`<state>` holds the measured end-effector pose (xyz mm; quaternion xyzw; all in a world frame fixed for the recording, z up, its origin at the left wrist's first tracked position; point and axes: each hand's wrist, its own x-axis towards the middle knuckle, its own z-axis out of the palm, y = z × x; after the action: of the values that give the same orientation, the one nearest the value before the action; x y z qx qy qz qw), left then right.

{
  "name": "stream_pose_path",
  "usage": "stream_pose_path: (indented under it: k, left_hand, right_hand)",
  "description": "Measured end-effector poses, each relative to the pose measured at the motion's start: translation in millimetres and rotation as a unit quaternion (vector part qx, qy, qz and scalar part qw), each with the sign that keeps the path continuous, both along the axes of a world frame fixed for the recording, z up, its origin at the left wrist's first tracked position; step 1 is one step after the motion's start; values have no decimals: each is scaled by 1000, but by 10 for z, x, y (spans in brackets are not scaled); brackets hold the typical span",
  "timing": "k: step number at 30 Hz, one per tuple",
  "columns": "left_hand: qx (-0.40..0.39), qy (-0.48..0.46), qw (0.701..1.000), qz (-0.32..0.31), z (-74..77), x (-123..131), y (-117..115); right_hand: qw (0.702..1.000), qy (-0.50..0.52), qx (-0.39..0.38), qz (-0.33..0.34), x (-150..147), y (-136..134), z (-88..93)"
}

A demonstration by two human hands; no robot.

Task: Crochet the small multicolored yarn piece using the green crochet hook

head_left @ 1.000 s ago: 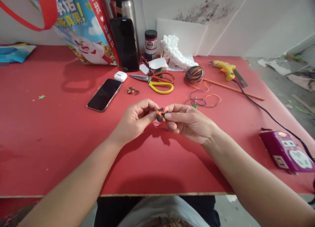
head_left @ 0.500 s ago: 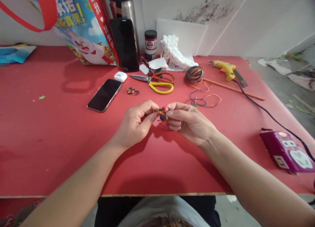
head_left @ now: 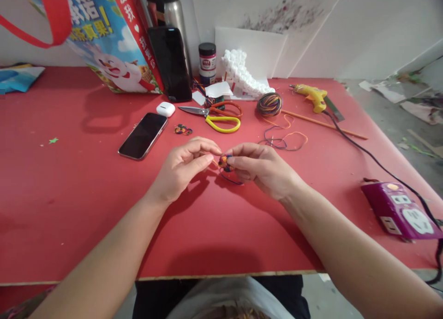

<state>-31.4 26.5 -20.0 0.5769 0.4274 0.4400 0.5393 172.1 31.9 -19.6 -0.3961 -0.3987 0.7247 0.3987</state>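
Observation:
Between the thumb and forefinger of my right hand [head_left: 265,168] is a small multicoloured crochet piece [head_left: 225,162]. A dark yarn tail hangs from its lower edge to the table. My left hand [head_left: 187,167] is just left of the piece, its thumb and fingertips slightly apart. A thin orange bit shows between the left thumb and the piece; whether the thumb touches it is unclear. Beyond my hands lies a second small multicoloured crochet piece [head_left: 183,130]. A variegated yarn ball [head_left: 269,104] with a loose strand sits farther back.
Scissors [head_left: 221,117], an earbud case [head_left: 165,109] and a phone [head_left: 143,135] lie past my hands. Behind stand another phone [head_left: 171,63], a jar [head_left: 207,63] and a printed bag [head_left: 114,47]. Rightward are a thin stick [head_left: 325,125], a glue gun [head_left: 311,97] and a purple power strip [head_left: 398,210].
My left fingers have come off the crochet piece and moved slightly left. The right hand keeps hold of the piece, which now shows turned. The whole view has shifted a little.

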Motion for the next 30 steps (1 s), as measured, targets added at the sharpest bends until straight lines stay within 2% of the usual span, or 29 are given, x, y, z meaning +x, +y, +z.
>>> stream_pose_path:
  k: [3,7,10,13,14,17,19,24,27,30]
  left_hand:
    - [-64,-18,998,2,2,30,-15]
    - [-118,-88,989,16,-25,87,-27]
    - [-169,-154,973,35,-42,113,-20]
    - [-221,-215,948,75,-51,118,-2]
    - [-234,-229,941,86,-55,117,4]
    - [-256,-246,929,109,-67,114,12]
    - [-260,-249,926,115,-71,120,6]
    - [-244,-215,939,115,-56,151,-29]
    - [-182,-146,967,105,-20,158,-57]
    - [-77,-59,993,69,18,150,-87]
  right_hand:
    - [998,-55,32,17,-15,-7,-26]
    - [995,-66,69,7,-18,-17,-37]
    - [983,-116,126,-66,-3,-30,-19]
    - [953,-200,182,-139,-2,-62,-5]
    - [950,-215,183,-131,-12,-76,-9]
    - [960,-229,155,-43,-72,-116,-57]
    - [960,-236,150,-22,-114,-129,-103]
    - [960,-228,159,-46,-119,-100,-119]
    - [979,-174,109,-16,-84,-72,-64]
    - [993,-111,50,-6,-61,-49,-28]
